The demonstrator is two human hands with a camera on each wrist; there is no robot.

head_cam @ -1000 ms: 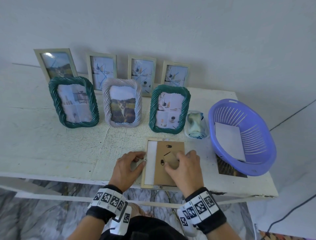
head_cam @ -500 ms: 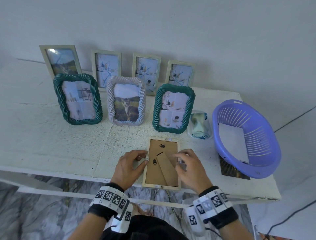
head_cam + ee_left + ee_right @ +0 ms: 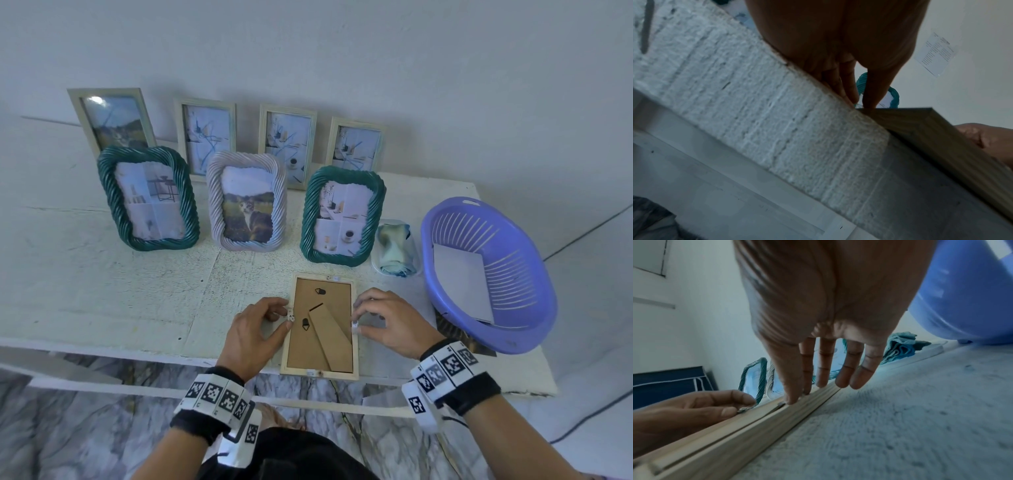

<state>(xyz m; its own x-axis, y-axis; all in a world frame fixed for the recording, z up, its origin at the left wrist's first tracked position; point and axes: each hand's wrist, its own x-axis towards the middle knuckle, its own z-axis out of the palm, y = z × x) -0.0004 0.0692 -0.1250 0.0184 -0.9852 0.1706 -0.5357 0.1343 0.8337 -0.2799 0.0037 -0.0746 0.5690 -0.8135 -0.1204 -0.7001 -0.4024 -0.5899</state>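
- Left hand (image 3: 255, 329) pinches the left clip (image 3: 290, 317) of the picture frame (image 3: 301, 353); right hand (image 3: 390, 322) pinches the right clip (image 3: 355, 326).
- Picture frame lies face down at the desk's (image 3: 102, 291) front edge.
- Likely light, stiff, probably glass-fronted: lift by both long wooden rims, not the thin backing.

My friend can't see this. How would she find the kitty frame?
On the white table, look along the front row of standing frames. The kitty frame is the middle one. Its rim is pale; the left green frame and right green frame flank it.
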